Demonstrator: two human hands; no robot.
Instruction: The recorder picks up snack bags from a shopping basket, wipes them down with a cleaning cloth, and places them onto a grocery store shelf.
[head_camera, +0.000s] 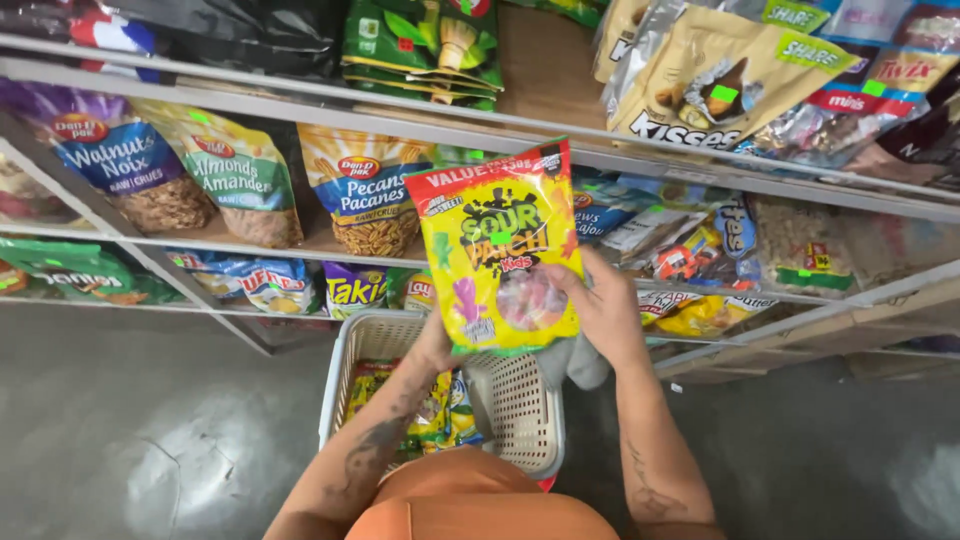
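1. An orange sleeve (470, 500) sits at the bottom edge, nearest the camera, with both bare forearms reaching up and away from it.
2. A white perforated basket (520, 410) stands on the grey floor (150, 440) just beyond the arms; yellow-green snack packs (440, 410) lie inside it on the left side.
3. The left hand (435, 345) is mostly hidden behind the candy bag; its grip is clenched on the bag's lower left corner.
4. The right hand (600, 310) grasps the bag at its right edge, thumb on the front face, fingers behind.
5. The candy bag (497, 245) is yellow with a red band across its top. It is held in the air above the basket and in front of the shelves, touching neither.
6. Its long axis runs near upright, leaning slightly: the top edge points up and away toward the shelves, the bottom edge points down at the basket. Its printed face is turned to the camera.
7. Behind the bag, the middle shelf (250, 235) carries three nut bags (360, 200) standing side by side on the left, and mixed packs on the right.
8. The lower shelf holds chip bags (270, 285), left of the basket.
9. Farthest, the top shelf (560, 125) carries a gold chocolate bag (720, 80) on the right and green packs (420, 45) in the middle.
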